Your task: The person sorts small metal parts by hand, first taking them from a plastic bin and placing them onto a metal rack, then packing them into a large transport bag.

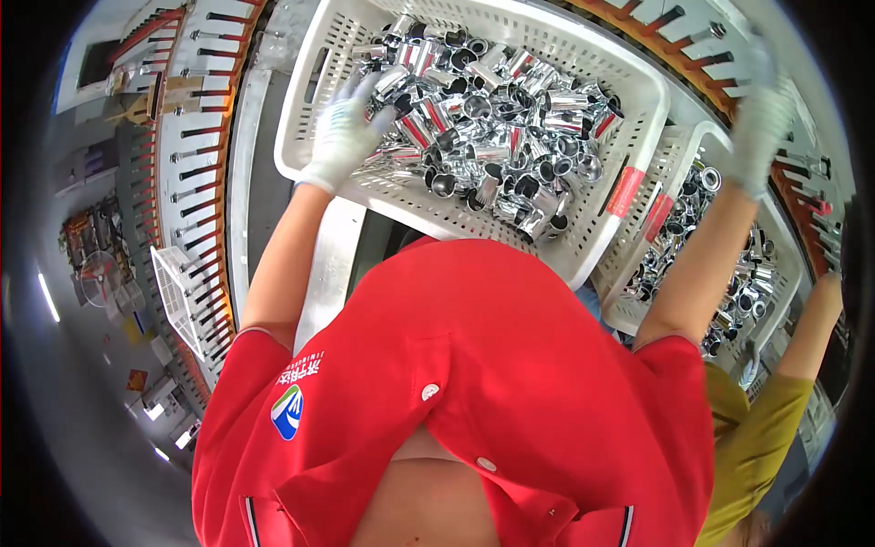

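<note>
My left hand (348, 129), in a pale knitted glove, reaches over the near left side of a white plastic basket (428, 202). Its fingers are stretched apart at the edge of a heap of shiny chrome cylindrical fittings (510, 118); nothing shows gripped in them. Many of the fittings have dark open ends. Far to the right, my right hand (762, 128), gloved too, is raised beside an orange rail (674, 41) that carries a row of black-and-chrome pins. Motion smears its fingers, so whether they hold anything cannot be made out.
A second white basket (629, 273) of chrome fittings stands at the right, partly under my right forearm. Beyond it a co-worker in a mustard sleeve (775, 438) reaches in. Another pin-lined rail (228, 118) curves along the left, with a small white crate (173, 292) beside it.
</note>
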Demonstrator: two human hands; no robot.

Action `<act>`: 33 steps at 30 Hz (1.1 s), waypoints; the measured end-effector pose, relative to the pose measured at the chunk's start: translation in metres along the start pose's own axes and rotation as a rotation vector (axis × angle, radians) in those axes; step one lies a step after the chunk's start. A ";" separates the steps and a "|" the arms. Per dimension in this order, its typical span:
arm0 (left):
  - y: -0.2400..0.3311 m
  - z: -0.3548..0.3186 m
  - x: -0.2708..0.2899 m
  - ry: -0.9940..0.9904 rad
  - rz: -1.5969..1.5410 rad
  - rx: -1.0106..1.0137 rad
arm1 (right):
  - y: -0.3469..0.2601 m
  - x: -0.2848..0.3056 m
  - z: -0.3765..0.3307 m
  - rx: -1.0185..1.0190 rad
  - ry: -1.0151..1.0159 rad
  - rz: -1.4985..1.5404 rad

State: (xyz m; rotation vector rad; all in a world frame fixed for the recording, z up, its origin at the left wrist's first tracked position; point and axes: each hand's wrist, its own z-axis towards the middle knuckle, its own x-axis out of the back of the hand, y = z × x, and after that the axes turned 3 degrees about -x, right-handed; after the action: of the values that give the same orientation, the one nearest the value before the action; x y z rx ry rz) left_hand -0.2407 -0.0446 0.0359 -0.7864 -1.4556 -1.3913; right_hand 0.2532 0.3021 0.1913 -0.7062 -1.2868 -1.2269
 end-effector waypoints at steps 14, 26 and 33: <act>0.146 -0.063 -0.011 -0.811 -0.780 -0.276 | -0.096 0.040 0.032 -0.119 -0.119 1.204; 0.044 -0.100 0.032 -0.157 -0.154 -0.310 | 0.141 -0.034 0.109 -0.581 0.073 1.215; 0.055 -0.113 0.030 -0.034 -0.050 -0.107 | -0.061 0.011 0.050 -0.305 -0.093 1.355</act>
State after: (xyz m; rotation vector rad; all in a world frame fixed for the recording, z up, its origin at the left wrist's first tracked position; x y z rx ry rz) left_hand -0.1786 -0.1510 0.0740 -0.8501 -1.4453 -1.5108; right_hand 0.1784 0.3292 0.1988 -1.5083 -0.4110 -0.2368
